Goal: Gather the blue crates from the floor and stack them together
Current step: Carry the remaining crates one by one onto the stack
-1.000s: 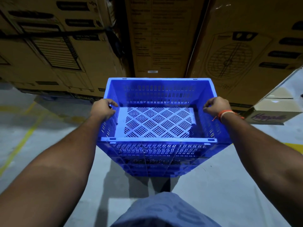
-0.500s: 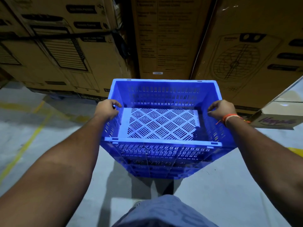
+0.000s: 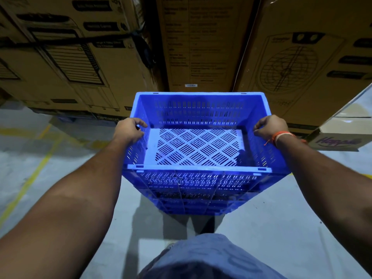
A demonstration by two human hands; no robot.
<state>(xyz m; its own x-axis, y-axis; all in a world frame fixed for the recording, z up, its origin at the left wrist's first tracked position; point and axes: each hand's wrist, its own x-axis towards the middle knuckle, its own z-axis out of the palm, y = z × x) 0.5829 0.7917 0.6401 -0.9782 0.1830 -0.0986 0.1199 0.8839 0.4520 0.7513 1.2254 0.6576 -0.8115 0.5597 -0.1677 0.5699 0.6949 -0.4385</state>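
Head view shows the left hand [image 3: 128, 130] and right hand [image 3: 270, 128] each closed over a side rim of the top blue crate [image 3: 199, 146], which sits between them on a stack [image 3: 193, 196]. Judgement: keep both sides level and press straight down.

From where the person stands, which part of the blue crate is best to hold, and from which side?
Grip the blue crate by the top rims of its two short side walls, one hand from each side, as the left hand and right hand do. The rims are thick and the load stays balanced.
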